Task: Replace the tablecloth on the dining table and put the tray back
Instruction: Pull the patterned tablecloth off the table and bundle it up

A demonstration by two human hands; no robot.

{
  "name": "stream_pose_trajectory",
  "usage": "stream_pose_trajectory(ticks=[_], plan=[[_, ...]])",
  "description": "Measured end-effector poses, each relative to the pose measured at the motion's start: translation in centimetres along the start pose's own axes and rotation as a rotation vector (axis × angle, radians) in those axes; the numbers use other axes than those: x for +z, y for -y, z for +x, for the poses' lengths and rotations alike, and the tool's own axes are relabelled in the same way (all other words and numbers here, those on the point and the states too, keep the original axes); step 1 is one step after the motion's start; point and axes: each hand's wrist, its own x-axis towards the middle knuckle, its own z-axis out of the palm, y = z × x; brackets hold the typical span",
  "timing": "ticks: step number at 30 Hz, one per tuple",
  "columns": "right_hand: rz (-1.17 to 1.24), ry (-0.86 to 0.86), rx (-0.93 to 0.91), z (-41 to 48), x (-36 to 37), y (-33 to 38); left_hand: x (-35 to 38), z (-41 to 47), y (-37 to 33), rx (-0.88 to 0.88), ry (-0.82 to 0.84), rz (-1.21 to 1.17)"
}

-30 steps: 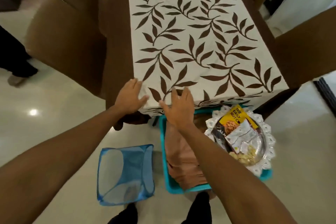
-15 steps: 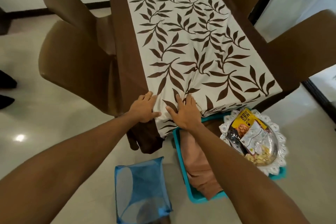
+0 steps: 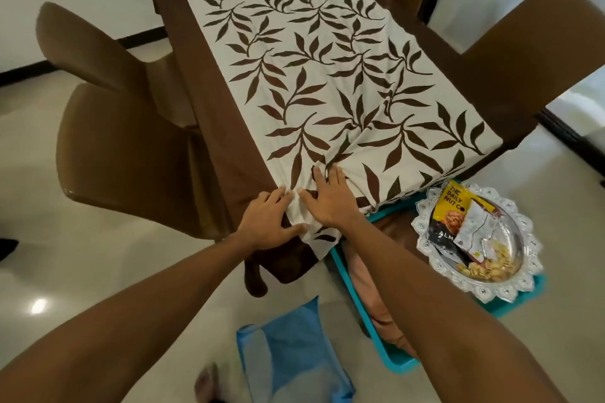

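A cream tablecloth (image 3: 327, 75) with brown leaves and brown side borders covers the dining table. Its near left corner is bunched into folds. My left hand (image 3: 268, 219) presses on that corner at the table's edge, fingers gathering the fabric. My right hand (image 3: 330, 196) lies just beside it, fingers spread on the wrinkled cloth. A silver scalloped tray (image 3: 422, 226) with snack packets and nuts rests on a teal basket (image 3: 514, 304) on the floor, right of my right arm.
Brown chairs stand at the left (image 3: 124, 147) and right (image 3: 523, 52) of the table. A pink folded cloth (image 3: 363, 281) lies in the teal basket. A blue mesh hamper (image 3: 294, 350) sits on the floor by my foot. The floor is glossy tile.
Both hands have drawn together at the near left corner, bunching the cloth into folds where it lay flat before. My head has shifted, showing more of the table's length.
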Motion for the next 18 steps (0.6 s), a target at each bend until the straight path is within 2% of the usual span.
stream_pose_trajectory(ticks=[5,8,12,14,18], plan=[[0.103,-0.123,0.142,3.5,1.4,4.1,-0.4,1.1,4.5,0.267,-0.033,-0.066],[0.153,-0.183,0.285,4.6,2.3,6.2,-1.1,1.8,6.1,0.381,0.053,-0.243],[0.191,-0.189,0.418,5.8,2.6,9.1,-4.1,2.2,9.1,0.392,0.316,-0.633],[0.156,-0.154,0.460,6.3,2.4,10.0,-5.8,2.1,11.3,0.421,0.295,-0.581],[0.145,-0.127,0.554,6.9,2.5,10.8,-8.5,3.6,17.2,0.433,0.118,-0.426]])
